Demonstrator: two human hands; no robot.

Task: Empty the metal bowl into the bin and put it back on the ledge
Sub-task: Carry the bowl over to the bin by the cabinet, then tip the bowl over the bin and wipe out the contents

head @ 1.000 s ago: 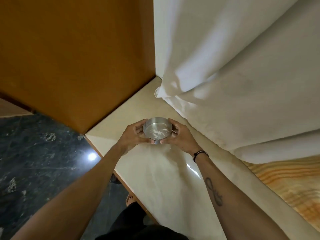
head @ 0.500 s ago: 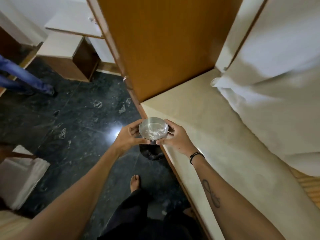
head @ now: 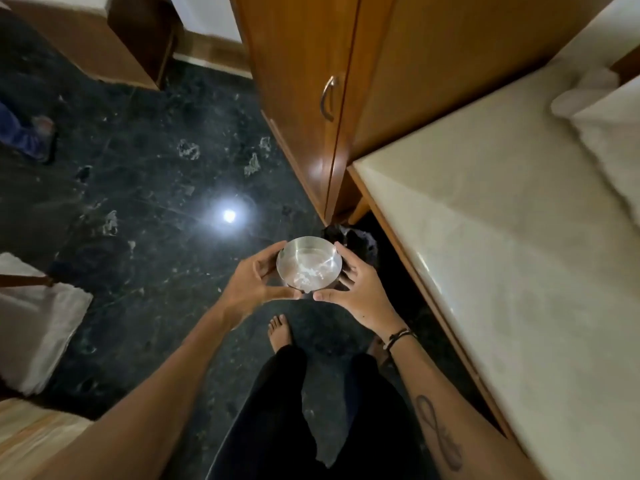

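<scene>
The person stands barefoot on the dark marble floor, holding the metal bowl level between both hands, out over the floor and just short of a dark bin tucked at the foot of the wooden cabinet, beside the pale ledge. The left hand cups the bowl's near-left side with fingers curled around the wall; the right hand clasps the other side, thumb along the front rim. Most of the bin is hidden behind the bowl and right hand, so I'd guess the risk is tipping too early or off-centre, scattering the scraps on the floor instead of inside. A smooth wall held only by fingertips could also slip as it turns over. The bowl is small, round, shallow and shiny, with straight sides and a few whitish bits lying on its bottom.
</scene>
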